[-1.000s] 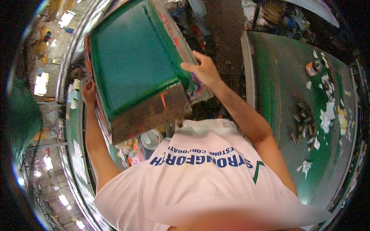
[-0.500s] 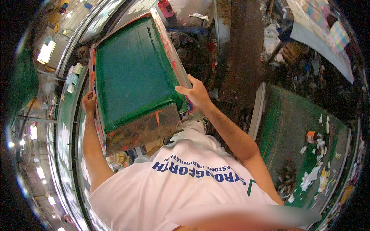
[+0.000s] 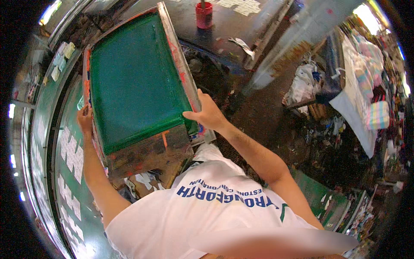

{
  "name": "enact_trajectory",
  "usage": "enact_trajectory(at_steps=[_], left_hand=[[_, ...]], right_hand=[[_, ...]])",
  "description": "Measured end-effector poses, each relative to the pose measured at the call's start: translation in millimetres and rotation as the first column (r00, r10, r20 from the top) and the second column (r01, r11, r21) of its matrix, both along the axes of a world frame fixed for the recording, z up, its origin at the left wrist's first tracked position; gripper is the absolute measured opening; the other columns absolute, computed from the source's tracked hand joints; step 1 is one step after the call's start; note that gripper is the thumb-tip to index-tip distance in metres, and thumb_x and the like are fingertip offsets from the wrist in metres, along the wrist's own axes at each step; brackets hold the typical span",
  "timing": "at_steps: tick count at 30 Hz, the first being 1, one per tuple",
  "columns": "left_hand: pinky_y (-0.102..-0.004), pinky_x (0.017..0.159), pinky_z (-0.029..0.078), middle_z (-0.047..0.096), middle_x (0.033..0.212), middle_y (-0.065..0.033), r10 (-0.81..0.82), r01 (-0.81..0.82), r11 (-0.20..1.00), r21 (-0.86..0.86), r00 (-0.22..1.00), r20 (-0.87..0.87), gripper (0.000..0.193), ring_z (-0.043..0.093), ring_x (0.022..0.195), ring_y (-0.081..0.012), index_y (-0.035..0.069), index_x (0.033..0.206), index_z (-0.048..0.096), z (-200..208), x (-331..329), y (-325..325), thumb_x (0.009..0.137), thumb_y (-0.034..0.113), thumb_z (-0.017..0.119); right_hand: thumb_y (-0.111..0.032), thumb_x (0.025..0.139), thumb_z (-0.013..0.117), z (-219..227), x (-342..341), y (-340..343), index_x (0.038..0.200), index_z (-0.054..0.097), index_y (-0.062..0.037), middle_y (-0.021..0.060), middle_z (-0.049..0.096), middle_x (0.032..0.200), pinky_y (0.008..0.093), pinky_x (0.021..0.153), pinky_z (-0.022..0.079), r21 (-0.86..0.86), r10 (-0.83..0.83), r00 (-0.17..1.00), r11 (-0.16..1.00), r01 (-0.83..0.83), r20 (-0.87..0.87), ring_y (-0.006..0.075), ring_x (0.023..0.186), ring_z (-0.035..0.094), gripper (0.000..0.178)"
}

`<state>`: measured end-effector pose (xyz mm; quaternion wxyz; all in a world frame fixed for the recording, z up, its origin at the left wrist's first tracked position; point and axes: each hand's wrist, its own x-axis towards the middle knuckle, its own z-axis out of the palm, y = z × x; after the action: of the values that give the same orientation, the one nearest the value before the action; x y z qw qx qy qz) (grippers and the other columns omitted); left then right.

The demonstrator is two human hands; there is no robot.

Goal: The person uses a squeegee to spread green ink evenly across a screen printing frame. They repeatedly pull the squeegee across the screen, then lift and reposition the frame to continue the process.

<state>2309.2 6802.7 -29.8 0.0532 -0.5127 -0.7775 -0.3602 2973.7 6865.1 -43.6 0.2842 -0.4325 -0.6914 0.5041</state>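
Note:
Between my hands is a large screen printing frame (image 3: 136, 82), tilted, with a blue-green mesh, dark green margins and a pale wooden rim smeared with red and orange. My left hand (image 3: 85, 119) is closed around its left edge, fingers partly hidden behind the rim. My right hand (image 3: 207, 111) grips the right edge near the close corner, thumb on top of the rim and fingers underneath. A brown, paint-stained strip (image 3: 146, 151) runs along the frame's near end.
A long green table (image 3: 71, 172) with pale printed patches runs along my left. Ahead stands a red bucket (image 3: 204, 16) on a dark table beside a white scrap (image 3: 242, 46). Rightward are a white bag (image 3: 304, 84), a cloth-heaped table (image 3: 362, 82) and another green table (image 3: 319, 194).
My view has turned leftward, so the bucket and the cloth-heaped table have shifted right. Both hands keep hold of the screen printing frame, which appears slightly farther left.

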Motion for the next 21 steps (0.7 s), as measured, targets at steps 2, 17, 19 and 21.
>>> enact_trajectory(at_steps=[2,17,19,21], left_hand=[[-0.037,0.085,0.054,0.073,0.1,-0.0106,0.083,-0.085,0.996,-0.04,0.996,-0.044,0.032,0.069,0.093,-0.0235,0.008,0.118,0.08,-3.0,-6.8,4.7,0.09,0.021,0.082],[-0.0392,0.086,0.052,0.066,0.097,-0.0099,0.383,-0.387,0.921,0.034,0.887,-0.258,0.033,0.065,0.092,-0.0265,0.01,0.118,0.079,42.3,64.0,-4.0,0.089,0.024,0.081],[-0.0395,0.085,0.052,0.066,0.097,-0.0098,0.499,-0.515,0.857,-0.011,0.834,-0.236,0.032,0.065,0.092,-0.0266,0.01,0.118,0.079,52.3,65.1,-12.3,0.089,0.024,0.081],[-0.0397,0.085,0.052,0.064,0.094,-0.0094,0.466,-0.478,0.878,0.027,0.842,-0.271,0.032,0.065,0.091,-0.0263,0.009,0.117,0.079,61.2,59.3,-20.0,0.089,0.024,0.081]], right_hand=[[-0.049,0.082,0.084,7.6,-17.2,34.0,0.158,0.024,0.0187,0.0375,0.038,0.158,0.0422,0.126,0.028,-0.05,0.059,0.998,0.997,-0.057,0.038,0.0429,0.15,0.038,0.118],[-0.028,0.088,0.081,7.8,-107.3,224.6,0.129,0.068,-0.0001,0.0099,0.074,0.113,0.0339,0.095,0.049,-0.22,0.072,0.985,0.97,-0.106,-0.158,0.0193,0.102,0.066,0.051],[-0.028,0.085,0.082,4.9,-126.0,246.8,0.122,0.07,-0.0006,0.0102,0.075,0.107,0.0351,0.089,0.052,-0.198,0.13,0.983,0.968,-0.155,-0.132,0.0201,0.096,0.067,0.048],[-0.031,0.087,0.081,0.6,-148.6,262.1,0.121,0.07,0.0003,0.0116,0.076,0.103,0.036,0.087,0.053,-0.169,0.156,0.972,0.968,-0.185,-0.174,0.0212,0.092,0.068,0.047]])
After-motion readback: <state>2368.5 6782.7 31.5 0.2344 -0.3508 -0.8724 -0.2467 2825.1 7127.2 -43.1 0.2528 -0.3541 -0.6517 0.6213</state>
